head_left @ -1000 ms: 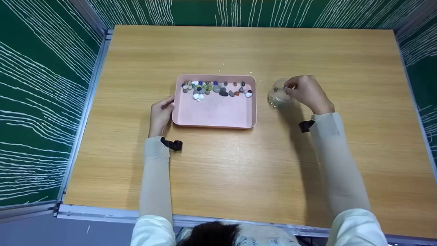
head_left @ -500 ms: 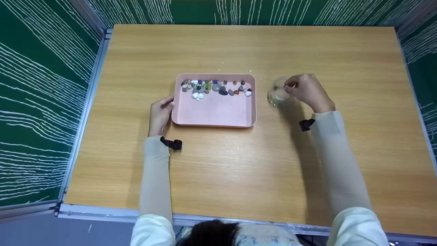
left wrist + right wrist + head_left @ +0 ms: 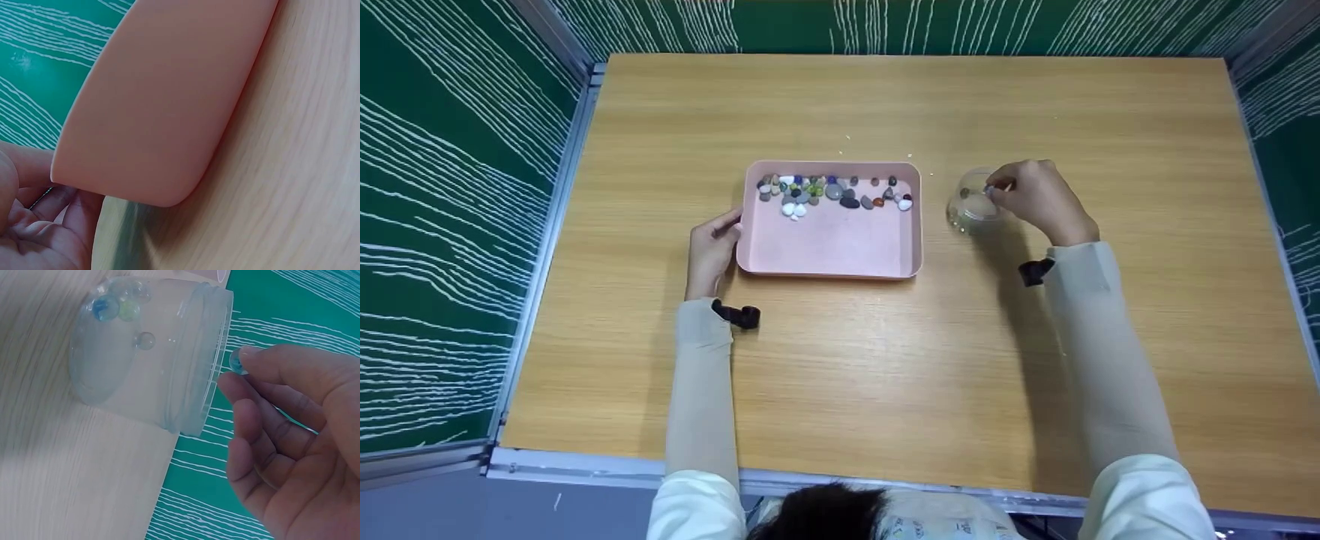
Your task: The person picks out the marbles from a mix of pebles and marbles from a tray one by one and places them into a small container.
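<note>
A pink rectangular tray (image 3: 832,247) stands on the table with several small stones (image 3: 850,202) and glass marbles along its far side. My left hand (image 3: 712,251) holds the tray's left wall; in the left wrist view, the thumb (image 3: 31,163) lies at the rim and the curled fingers sit by the outer side. My right hand (image 3: 1042,202) pinches a clear marble with blue inside (image 3: 236,361) between thumb and index finger, at the mouth of a transparent jar (image 3: 157,377). Several marbles (image 3: 106,308) lie inside that upright jar.
The wooden table (image 3: 870,390) carries the tray in the middle and the jar to its right. Tiny white bits (image 3: 847,137) lie beyond the tray. Green panels with white lines (image 3: 787,28) border the back and both sides.
Almost nothing differs. The right hand stays at the jar's mouth with the marble, its fingers shifting only slightly; the left hand keeps its place on the tray.
</note>
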`<state>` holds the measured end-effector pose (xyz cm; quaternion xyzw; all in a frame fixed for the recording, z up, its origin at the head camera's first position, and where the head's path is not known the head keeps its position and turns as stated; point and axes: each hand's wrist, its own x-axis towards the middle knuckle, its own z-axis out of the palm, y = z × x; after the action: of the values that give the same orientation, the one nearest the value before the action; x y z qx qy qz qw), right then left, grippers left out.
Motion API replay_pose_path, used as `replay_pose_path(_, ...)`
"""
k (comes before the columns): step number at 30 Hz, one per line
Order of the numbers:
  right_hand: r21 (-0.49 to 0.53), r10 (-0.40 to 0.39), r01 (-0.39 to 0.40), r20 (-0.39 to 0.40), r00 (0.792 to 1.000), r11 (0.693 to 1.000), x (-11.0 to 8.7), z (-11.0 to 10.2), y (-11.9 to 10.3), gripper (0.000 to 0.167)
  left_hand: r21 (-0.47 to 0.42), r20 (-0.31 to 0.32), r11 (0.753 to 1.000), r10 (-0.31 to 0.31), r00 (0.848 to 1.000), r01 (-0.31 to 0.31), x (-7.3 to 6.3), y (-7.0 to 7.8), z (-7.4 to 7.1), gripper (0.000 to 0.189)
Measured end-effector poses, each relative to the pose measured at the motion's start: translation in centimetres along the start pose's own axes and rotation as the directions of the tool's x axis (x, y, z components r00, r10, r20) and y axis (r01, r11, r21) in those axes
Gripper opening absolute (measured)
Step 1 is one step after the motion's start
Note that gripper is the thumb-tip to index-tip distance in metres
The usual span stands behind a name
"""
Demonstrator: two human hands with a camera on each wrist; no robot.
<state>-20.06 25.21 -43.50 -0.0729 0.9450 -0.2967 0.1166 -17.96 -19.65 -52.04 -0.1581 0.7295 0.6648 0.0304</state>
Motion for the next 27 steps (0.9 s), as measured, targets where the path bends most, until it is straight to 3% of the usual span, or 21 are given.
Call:
replay_pose_path(11, -0.014, 0.007, -0.007, 0.005, 1.000, 1.000, -0.06, -0.29, -0.13, 0.024, -0.001, -0.003, 0.999, -0.035, 0.999, 0.035, -0.07, 0.37, 0.05, 0.036)
replay_pose_path(27, 0.002, 0.008, -0.008, 0.000, 1.000, 1.000, -0.10, -0.22, -0.31, 0.023, 0.020, -0.006, 1.000, -0.016, 1.000, 0.016, -0.01, 0.21, -0.09, 0.035)
